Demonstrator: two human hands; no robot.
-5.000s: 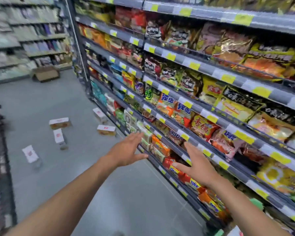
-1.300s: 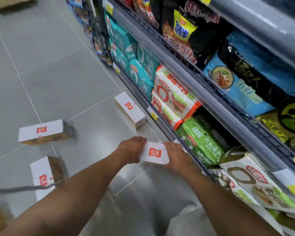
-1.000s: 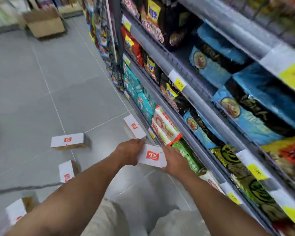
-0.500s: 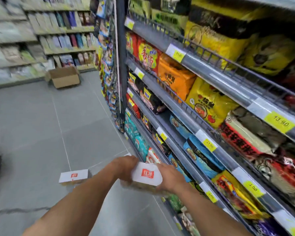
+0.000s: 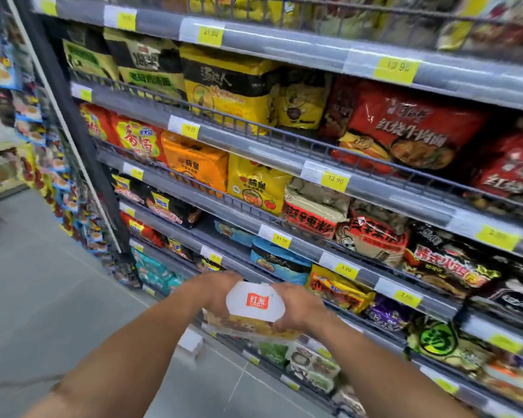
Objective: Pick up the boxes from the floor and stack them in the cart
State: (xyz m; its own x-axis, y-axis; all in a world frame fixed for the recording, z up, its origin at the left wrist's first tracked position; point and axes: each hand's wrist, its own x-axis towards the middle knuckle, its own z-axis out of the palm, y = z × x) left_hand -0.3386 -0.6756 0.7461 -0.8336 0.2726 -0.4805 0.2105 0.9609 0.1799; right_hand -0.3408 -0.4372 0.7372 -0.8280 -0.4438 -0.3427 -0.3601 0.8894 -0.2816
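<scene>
Nearest the camera, two bare forearms reach forward and meet at one box (image 5: 255,301), held in the air in front of the lower shelves and clear of the floor. The left hand (image 5: 213,292) curls round its left end and the right hand (image 5: 299,307) curls round its right end, fingers wrapped over the edges, so both hands are gripping it. The box's long axis runs across the view from one hand to the other, dipping a little toward the right. Its white face with the red logo is turned up toward the camera, and the logo reads upright; a yellowish printed side shows below that face. Just beneath and left of the held box, a second box (image 5: 191,342) lies on the grey tiled floor (image 5: 43,297) close to the foot of the shelving, partly hidden by the left forearm. That makes two boxes in view, one carried and one on the ground. Beyond the hands rises the grey wire-fronted shelving (image 5: 254,140), several tiers packed with bagged noodles, among them a yellow pack (image 5: 254,188) and a large red pack (image 5: 414,128), with many yellow price tags (image 5: 335,180) along the rails. Farthest off, at the left edge, another aisle's shelves (image 5: 0,146) show as a blur.
</scene>
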